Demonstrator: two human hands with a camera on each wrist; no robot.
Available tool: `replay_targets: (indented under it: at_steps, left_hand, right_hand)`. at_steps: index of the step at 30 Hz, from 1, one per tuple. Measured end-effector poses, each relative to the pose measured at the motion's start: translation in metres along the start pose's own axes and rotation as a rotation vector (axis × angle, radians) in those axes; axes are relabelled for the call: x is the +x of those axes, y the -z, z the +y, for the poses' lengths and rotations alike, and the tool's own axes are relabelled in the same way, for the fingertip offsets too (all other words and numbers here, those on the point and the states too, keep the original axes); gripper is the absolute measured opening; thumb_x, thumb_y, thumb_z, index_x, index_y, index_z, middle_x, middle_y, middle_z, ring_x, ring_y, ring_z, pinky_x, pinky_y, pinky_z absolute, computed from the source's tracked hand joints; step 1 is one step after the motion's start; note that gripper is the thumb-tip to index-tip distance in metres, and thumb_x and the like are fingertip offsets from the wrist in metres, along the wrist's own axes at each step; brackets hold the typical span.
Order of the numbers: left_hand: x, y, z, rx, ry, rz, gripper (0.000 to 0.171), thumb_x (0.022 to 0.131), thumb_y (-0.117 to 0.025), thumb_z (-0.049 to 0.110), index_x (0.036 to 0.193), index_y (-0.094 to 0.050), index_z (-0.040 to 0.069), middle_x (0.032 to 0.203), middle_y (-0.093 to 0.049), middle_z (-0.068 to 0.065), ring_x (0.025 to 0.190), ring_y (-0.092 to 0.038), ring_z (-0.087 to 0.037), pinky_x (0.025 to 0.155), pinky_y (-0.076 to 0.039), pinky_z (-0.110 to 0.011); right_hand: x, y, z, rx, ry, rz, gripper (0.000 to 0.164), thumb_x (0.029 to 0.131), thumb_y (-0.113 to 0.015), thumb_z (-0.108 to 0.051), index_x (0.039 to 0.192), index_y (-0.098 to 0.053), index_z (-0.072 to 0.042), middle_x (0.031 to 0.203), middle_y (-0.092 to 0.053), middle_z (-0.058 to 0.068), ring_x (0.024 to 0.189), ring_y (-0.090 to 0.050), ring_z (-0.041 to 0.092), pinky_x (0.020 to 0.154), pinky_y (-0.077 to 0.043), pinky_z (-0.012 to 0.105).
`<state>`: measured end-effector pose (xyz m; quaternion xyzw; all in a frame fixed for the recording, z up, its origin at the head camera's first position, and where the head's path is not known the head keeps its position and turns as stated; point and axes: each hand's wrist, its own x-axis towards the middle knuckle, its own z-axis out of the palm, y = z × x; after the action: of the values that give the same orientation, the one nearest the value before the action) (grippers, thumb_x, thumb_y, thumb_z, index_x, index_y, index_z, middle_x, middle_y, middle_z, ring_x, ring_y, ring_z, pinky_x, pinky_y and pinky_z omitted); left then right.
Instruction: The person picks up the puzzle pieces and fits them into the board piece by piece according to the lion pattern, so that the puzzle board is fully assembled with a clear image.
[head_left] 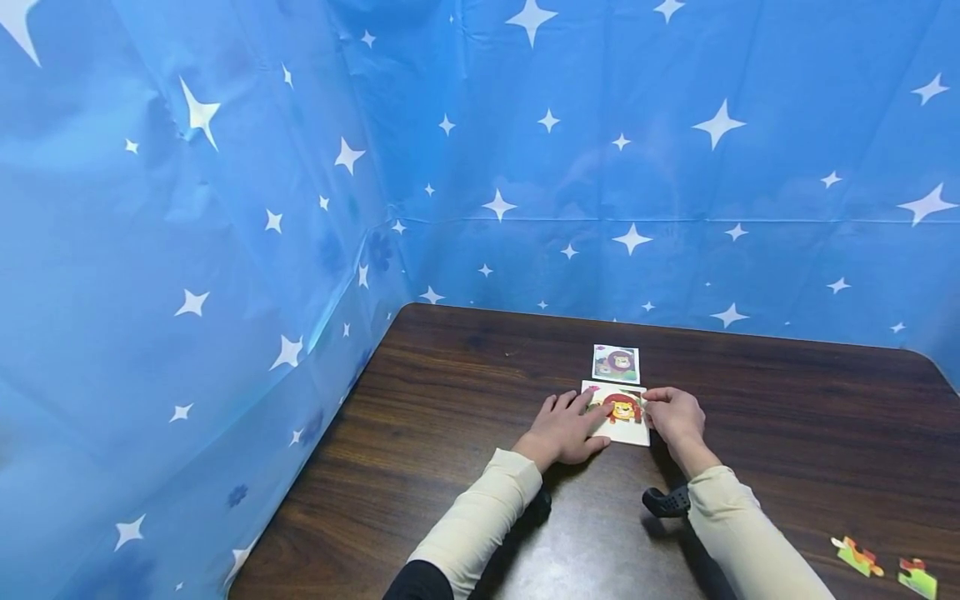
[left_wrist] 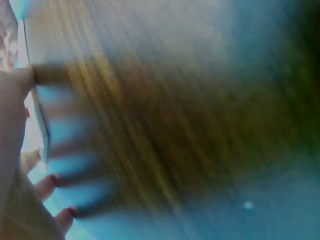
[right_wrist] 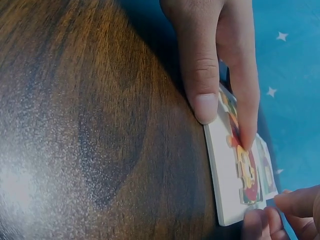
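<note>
A white puzzle board with a partly filled lion picture lies on the dark wooden table. My left hand spreads over its left side. The left thumb touches the near edge, while a straight finger rests on the lion. At the board's right edge is my right hand, its fingers bent and gripping there; what lies under the fingertips is partly hidden. Just behind the board sits a small lion picture card.
Two loose jigsaw pieces, one orange and green and one red and green, lie at the near right of the table. A blue starry curtain hangs behind and to the left of the table.
</note>
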<state>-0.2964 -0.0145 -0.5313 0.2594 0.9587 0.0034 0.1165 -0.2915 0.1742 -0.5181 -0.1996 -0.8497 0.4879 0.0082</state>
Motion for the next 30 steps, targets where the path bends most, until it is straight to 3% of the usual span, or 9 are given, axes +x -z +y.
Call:
replay_targets:
  at_steps: [7,14,24,30]
  left_hand:
    - [-0.005,0.007,0.003,0.033,-0.018,0.028,0.063,0.103,-0.04,0.062,0.16,-0.018,0.048,0.169,-0.022,0.006,0.153,-0.029,-0.023,0.122,-0.03,-0.047]
    - [-0.002,0.01,0.007,-0.011,-0.01,-0.008,0.059,0.1,-0.035,0.069,0.156,-0.018,0.058,0.17,-0.019,0.004,0.153,-0.027,-0.027,0.122,-0.027,-0.052]
    - [0.0,0.01,0.016,0.071,0.036,-0.005,0.057,0.099,-0.031,0.073,0.154,-0.019,0.061,0.169,-0.021,0.004,0.152,-0.029,-0.026,0.121,-0.03,-0.053]
    - [0.0,0.011,0.018,0.051,0.042,0.0,0.057,0.1,-0.034,0.071,0.154,-0.023,0.059,0.169,-0.023,0.003,0.152,-0.029,-0.027,0.121,-0.029,-0.054]
  right_hand:
    - [0.001,0.0,0.001,-0.03,-0.004,-0.005,0.024,0.09,-0.059,-0.005,0.107,-0.074,0.0,0.074,-0.069,0.003,0.06,-0.055,0.01,0.056,-0.041,0.024]
    - [0.003,0.0,0.002,-0.046,-0.009,-0.017,0.026,0.089,-0.058,-0.006,0.109,-0.074,-0.002,0.068,-0.065,0.0,0.064,-0.053,0.014,0.06,-0.039,0.026]
    - [-0.001,0.002,-0.002,-0.047,-0.002,-0.024,0.027,0.092,-0.055,-0.01,0.112,-0.073,-0.002,0.083,-0.066,0.005,0.08,-0.056,0.021,0.062,-0.04,0.027]
    - [-0.004,0.002,-0.002,-0.064,0.003,-0.027,0.03,0.091,-0.054,-0.01,0.112,-0.073,-0.001,0.09,-0.069,0.009,0.087,-0.056,0.025,0.065,-0.039,0.028]
